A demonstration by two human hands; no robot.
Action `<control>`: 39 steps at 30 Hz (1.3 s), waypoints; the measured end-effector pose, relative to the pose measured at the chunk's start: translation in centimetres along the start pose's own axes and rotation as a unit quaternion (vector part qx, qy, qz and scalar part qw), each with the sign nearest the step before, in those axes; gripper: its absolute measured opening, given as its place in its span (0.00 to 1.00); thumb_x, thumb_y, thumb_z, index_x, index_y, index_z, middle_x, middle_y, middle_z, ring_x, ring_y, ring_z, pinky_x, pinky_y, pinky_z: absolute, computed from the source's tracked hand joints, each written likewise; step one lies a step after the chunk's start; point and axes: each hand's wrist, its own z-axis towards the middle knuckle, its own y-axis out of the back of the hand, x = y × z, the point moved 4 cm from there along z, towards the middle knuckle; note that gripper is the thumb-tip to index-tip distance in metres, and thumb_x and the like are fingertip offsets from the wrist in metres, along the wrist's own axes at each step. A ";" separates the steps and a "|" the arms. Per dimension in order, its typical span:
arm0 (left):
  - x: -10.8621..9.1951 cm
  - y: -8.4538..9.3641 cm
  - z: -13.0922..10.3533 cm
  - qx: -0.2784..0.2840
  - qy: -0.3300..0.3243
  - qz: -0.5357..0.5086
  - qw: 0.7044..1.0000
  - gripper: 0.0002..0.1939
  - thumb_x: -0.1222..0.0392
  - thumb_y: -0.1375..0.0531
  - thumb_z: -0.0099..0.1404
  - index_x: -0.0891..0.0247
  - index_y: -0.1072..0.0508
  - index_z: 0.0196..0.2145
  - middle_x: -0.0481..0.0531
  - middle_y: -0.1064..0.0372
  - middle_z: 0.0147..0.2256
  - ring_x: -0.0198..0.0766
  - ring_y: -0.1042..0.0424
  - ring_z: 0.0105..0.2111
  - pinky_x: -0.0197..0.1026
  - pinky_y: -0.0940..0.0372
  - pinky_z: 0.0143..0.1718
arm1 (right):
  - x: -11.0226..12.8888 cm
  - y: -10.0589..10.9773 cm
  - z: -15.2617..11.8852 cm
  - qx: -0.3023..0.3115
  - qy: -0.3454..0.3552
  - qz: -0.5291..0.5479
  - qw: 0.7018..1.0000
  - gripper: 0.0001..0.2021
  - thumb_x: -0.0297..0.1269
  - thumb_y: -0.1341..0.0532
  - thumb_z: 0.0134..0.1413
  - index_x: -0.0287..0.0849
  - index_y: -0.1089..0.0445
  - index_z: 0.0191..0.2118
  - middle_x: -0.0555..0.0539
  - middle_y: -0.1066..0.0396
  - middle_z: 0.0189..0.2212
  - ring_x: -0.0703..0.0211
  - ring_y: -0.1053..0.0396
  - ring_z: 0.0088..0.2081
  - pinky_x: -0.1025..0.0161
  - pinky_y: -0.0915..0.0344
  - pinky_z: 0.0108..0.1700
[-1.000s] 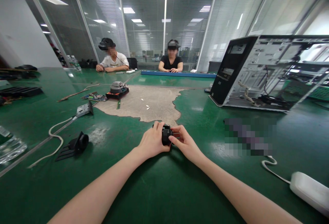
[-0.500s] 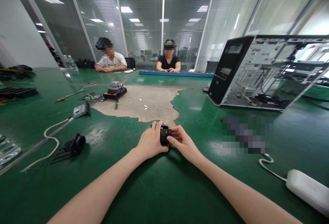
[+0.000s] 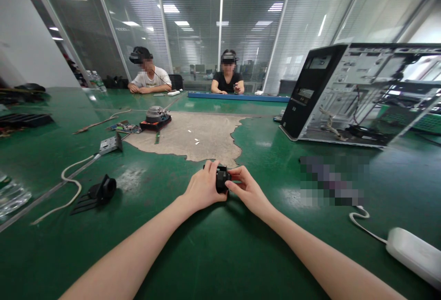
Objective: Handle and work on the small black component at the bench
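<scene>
Between my two hands, just above or on the green table, is a small black boxy part [image 3: 222, 179]; its exact kind is too small to make out. My left hand [image 3: 204, 185] wraps round its left side, thumb below and fingers over the top. From the right, the fingertips and thumb of my right hand [image 3: 247, 189] pinch its right end. Much of the part's left side is hidden behind my left fingers. Just ahead of the hands lies the bare, peeled patch [image 3: 206, 134] of the tabletop.
An open computer case [image 3: 317, 93] stands at right, near a blurred strip [image 3: 330, 180] and a white power brick [image 3: 413, 254]. At left lie a black plastic duct-like piece [image 3: 101, 189], a metal bracket [image 3: 110, 144] and a heatsink fan [image 3: 155, 117]. Two people sit across the table.
My hands keep nearly the same grip on the black part. The view has shifted slightly. Across the table, the person in black has raised one hand.
</scene>
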 end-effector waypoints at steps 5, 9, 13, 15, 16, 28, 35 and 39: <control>0.0 0.0 0.0 0.002 -0.001 -0.006 1.000 0.39 0.52 0.40 0.44 0.61 0.53 0.52 0.55 0.45 0.44 0.46 0.33 0.38 0.44 0.37 0.37 | 0.0 -0.1 -0.1 0.013 -0.004 -0.010 1.000 0.13 0.35 0.41 0.46 0.44 0.41 0.40 0.48 0.36 0.38 0.60 0.36 0.41 0.60 0.35 0.41; 0.0 0.0 0.0 0.000 -0.007 -0.002 1.000 0.40 0.52 0.40 0.43 0.62 0.53 0.52 0.56 0.45 0.44 0.46 0.33 0.37 0.44 0.37 0.37 | 0.4 0.0 -0.3 0.011 0.029 -0.011 0.999 0.12 0.34 0.41 0.45 0.45 0.41 0.38 0.49 0.37 0.38 0.60 0.37 0.42 0.61 0.36 0.42; 0.0 -0.1 0.0 -0.003 -0.005 0.002 1.000 0.38 0.51 0.42 0.45 0.62 0.52 0.51 0.56 0.45 0.44 0.46 0.33 0.37 0.44 0.37 0.36 | 0.1 0.1 -0.2 -0.003 0.016 -0.011 1.000 0.08 0.37 0.42 0.47 0.44 0.40 0.36 0.49 0.37 0.36 0.60 0.36 0.41 0.62 0.36 0.40; 0.0 -0.1 0.0 -0.005 -0.009 0.005 1.000 0.38 0.51 0.42 0.45 0.63 0.52 0.51 0.56 0.45 0.43 0.46 0.33 0.37 0.44 0.37 0.36 | -0.1 0.0 -0.1 -0.006 0.009 -0.012 1.000 0.09 0.37 0.42 0.48 0.44 0.41 0.37 0.49 0.37 0.37 0.60 0.36 0.41 0.62 0.35 0.40; 0.0 0.0 0.0 -0.007 -0.011 0.005 1.000 0.38 0.51 0.42 0.45 0.63 0.52 0.51 0.56 0.45 0.43 0.46 0.33 0.36 0.44 0.37 0.35 | -0.2 0.0 0.0 -0.007 0.004 -0.014 1.000 0.10 0.37 0.42 0.48 0.44 0.41 0.38 0.48 0.37 0.38 0.60 0.36 0.41 0.62 0.35 0.40; 0.0 0.0 0.0 -0.009 -0.014 0.003 1.000 0.37 0.51 0.42 0.45 0.64 0.51 0.50 0.56 0.44 0.43 0.46 0.33 0.36 0.44 0.36 0.35 | 0.3 0.0 -0.3 -0.004 0.031 -0.015 0.999 0.08 0.35 0.42 0.48 0.44 0.42 0.35 0.50 0.39 0.37 0.61 0.36 0.41 0.62 0.36 0.43; 0.1 -0.1 0.0 -0.012 -0.013 0.010 1.000 0.38 0.51 0.41 0.44 0.65 0.51 0.51 0.56 0.44 0.43 0.46 0.33 0.36 0.44 0.36 0.35 | -0.2 0.0 0.0 0.005 0.002 -0.050 0.999 0.13 0.35 0.43 0.49 0.44 0.42 0.42 0.47 0.36 0.39 0.60 0.34 0.39 0.60 0.35 0.41; 0.2 -0.2 0.0 -0.011 -0.018 0.009 1.000 0.39 0.51 0.41 0.44 0.65 0.52 0.51 0.56 0.44 0.43 0.46 0.33 0.36 0.44 0.36 0.35 | 0.2 0.0 -0.2 0.013 0.023 -0.049 0.998 0.12 0.33 0.42 0.47 0.44 0.41 0.39 0.48 0.37 0.37 0.61 0.35 0.40 0.61 0.35 0.43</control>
